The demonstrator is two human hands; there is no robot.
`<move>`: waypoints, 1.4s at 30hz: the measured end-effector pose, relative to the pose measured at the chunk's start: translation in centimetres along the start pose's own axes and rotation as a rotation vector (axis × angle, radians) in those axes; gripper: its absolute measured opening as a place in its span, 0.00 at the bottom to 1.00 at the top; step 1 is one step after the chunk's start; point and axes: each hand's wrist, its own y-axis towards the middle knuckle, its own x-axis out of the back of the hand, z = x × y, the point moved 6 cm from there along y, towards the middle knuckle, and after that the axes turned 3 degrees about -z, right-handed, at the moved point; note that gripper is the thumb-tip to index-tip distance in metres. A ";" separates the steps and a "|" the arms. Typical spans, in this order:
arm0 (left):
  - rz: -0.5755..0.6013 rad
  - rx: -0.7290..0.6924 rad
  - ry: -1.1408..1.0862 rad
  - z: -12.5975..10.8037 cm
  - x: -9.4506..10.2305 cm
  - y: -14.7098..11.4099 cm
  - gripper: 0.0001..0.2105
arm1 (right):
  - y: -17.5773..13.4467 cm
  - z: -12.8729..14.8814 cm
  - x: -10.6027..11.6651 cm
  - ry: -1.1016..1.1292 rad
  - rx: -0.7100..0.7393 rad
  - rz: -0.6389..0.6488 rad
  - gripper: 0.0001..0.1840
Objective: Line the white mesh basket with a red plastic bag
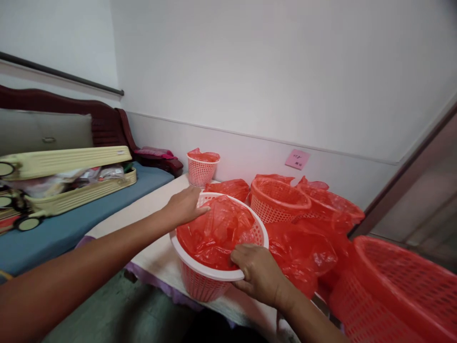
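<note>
A white plastic wastebasket (209, 272) with holes in its wall stands before me on a cloth-covered table. A crumpled red plastic bag (217, 226) lies loosely inside it, with white rim showing around. My right hand (255, 274) grips the near right rim, fingers over the inside and thumb below the edge. Across the opening, my left hand (185, 205) lies at the far left rim. Its thumb is spread away from the other fingers and points over the bag; the fingertips are partly out of sight.
Several red-lined baskets (280, 195) stand at the right, one large basket (392, 290) close by. Loose red bags (300, 252) lie between. Another lined white basket (202, 171) stands by the wall. An open yellow suitcase (82, 190) rests on the bed at left.
</note>
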 end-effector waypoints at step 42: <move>-0.003 0.747 -1.380 1.8 -5.9 -17.7 0.12 | -5.2 0.9 4.1 0.019 -0.086 0.253 0.12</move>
